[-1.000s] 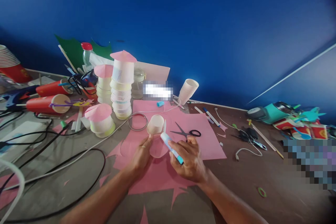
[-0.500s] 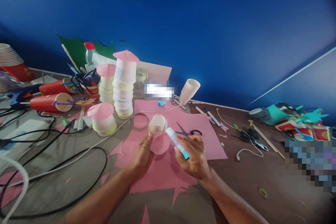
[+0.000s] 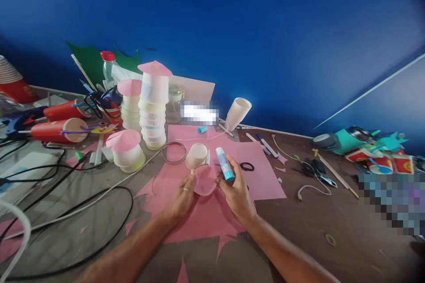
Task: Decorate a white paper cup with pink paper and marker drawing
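My left hand (image 3: 183, 194) pinches the left edge of a pink paper piece (image 3: 204, 181), round and slightly bent. In my right hand (image 3: 236, 192) is an uncapped glue stick (image 3: 224, 163), its white end tilted up and away. The thumb and fingertips of that hand are at the right edge of the paper. Just beyond the paper, a white paper cup (image 3: 196, 155) stands on a large pink sheet (image 3: 265, 172). The blue glue cap (image 3: 202, 130) lies farther back. Scissors (image 3: 246, 166) rest right of the glue stick, partly hidden by it.
At the left stand cup towers (image 3: 153, 110) with pink cone tops and a shorter one (image 3: 125, 150). A leaning cup stack (image 3: 238, 112) is at the back. Cables (image 3: 99, 199) cover the left side. Markers (image 3: 267, 147), keys (image 3: 318, 170) and a turquoise bottle (image 3: 348, 141) lie right.
My right hand has moved in to the paper's right edge. The glue stick has turned more upright and swung off the paper. The paper looks more bent.
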The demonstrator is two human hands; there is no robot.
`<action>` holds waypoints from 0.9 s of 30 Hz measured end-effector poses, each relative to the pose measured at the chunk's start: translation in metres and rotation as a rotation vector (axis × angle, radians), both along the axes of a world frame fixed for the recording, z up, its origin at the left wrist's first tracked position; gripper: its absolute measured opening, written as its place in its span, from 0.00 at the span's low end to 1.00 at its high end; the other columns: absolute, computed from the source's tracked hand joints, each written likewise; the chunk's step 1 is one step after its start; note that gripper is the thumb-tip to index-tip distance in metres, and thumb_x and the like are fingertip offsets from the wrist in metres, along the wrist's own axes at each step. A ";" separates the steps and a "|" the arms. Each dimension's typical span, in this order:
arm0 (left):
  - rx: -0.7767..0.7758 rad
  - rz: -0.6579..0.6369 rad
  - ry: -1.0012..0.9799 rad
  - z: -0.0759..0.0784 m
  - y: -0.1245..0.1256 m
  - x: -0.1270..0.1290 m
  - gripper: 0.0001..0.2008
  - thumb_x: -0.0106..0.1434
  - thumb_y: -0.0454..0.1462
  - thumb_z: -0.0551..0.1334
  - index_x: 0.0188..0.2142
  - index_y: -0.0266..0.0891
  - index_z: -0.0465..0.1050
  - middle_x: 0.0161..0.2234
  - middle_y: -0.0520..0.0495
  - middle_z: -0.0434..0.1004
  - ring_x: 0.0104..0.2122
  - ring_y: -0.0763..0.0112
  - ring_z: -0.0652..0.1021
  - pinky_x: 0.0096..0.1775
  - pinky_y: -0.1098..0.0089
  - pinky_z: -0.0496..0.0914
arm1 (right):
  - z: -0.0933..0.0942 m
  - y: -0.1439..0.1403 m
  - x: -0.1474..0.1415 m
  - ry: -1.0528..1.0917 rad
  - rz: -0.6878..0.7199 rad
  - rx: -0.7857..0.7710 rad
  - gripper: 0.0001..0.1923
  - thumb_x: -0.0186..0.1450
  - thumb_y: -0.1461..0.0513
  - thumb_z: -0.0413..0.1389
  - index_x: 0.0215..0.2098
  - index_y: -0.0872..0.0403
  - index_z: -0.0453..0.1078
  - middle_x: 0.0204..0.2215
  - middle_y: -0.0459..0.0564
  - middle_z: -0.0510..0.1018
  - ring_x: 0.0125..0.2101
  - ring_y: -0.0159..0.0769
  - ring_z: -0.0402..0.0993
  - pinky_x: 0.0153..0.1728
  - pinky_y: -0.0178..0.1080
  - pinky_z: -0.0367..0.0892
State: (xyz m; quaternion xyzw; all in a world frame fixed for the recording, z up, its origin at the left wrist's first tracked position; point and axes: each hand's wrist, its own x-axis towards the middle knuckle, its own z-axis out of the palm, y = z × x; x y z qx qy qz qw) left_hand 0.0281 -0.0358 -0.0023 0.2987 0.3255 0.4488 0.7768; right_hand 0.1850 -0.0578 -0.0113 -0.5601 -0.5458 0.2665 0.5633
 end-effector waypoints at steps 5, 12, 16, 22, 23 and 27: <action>0.026 -0.090 0.043 0.009 -0.001 -0.008 0.22 0.60 0.47 0.68 0.53 0.45 0.77 0.60 0.43 0.73 0.63 0.50 0.67 0.61 0.56 0.62 | 0.004 -0.003 0.007 -0.108 0.030 0.039 0.30 0.66 0.66 0.55 0.64 0.48 0.57 0.44 0.54 0.77 0.35 0.36 0.78 0.34 0.39 0.79; -0.082 -0.142 0.026 0.013 0.006 -0.009 0.19 0.55 0.43 0.72 0.46 0.41 0.81 0.48 0.42 0.82 0.56 0.49 0.74 0.55 0.60 0.67 | 0.013 -0.004 0.012 -0.374 0.123 0.068 0.29 0.66 0.65 0.54 0.64 0.48 0.57 0.58 0.58 0.71 0.53 0.45 0.74 0.48 0.46 0.75; -0.103 -0.186 0.040 0.007 0.007 -0.006 0.16 0.55 0.43 0.72 0.41 0.39 0.82 0.42 0.41 0.84 0.50 0.53 0.78 0.53 0.61 0.68 | 0.020 -0.004 0.011 -0.472 0.119 0.184 0.24 0.68 0.64 0.54 0.61 0.49 0.61 0.50 0.56 0.77 0.49 0.44 0.76 0.47 0.46 0.74; -0.105 -0.003 0.110 0.002 0.005 -0.006 0.17 0.57 0.44 0.69 0.45 0.39 0.80 0.47 0.43 0.82 0.52 0.56 0.76 0.53 0.63 0.67 | 0.033 -0.011 0.011 -0.667 0.081 0.471 0.23 0.67 0.67 0.53 0.60 0.51 0.62 0.37 0.53 0.79 0.35 0.42 0.75 0.36 0.44 0.71; -0.111 0.029 0.129 0.002 0.005 -0.006 0.17 0.57 0.44 0.70 0.45 0.39 0.80 0.47 0.43 0.82 0.52 0.57 0.76 0.52 0.64 0.68 | 0.035 -0.012 0.010 -0.724 0.111 0.503 0.23 0.66 0.67 0.53 0.59 0.53 0.63 0.34 0.52 0.79 0.32 0.40 0.74 0.34 0.43 0.69; -0.131 0.096 0.135 -0.003 0.007 -0.005 0.17 0.57 0.41 0.69 0.46 0.38 0.80 0.45 0.44 0.83 0.50 0.58 0.77 0.50 0.65 0.69 | 0.038 -0.014 0.000 -0.887 0.176 0.551 0.19 0.65 0.68 0.52 0.55 0.58 0.66 0.26 0.47 0.77 0.24 0.36 0.70 0.29 0.41 0.62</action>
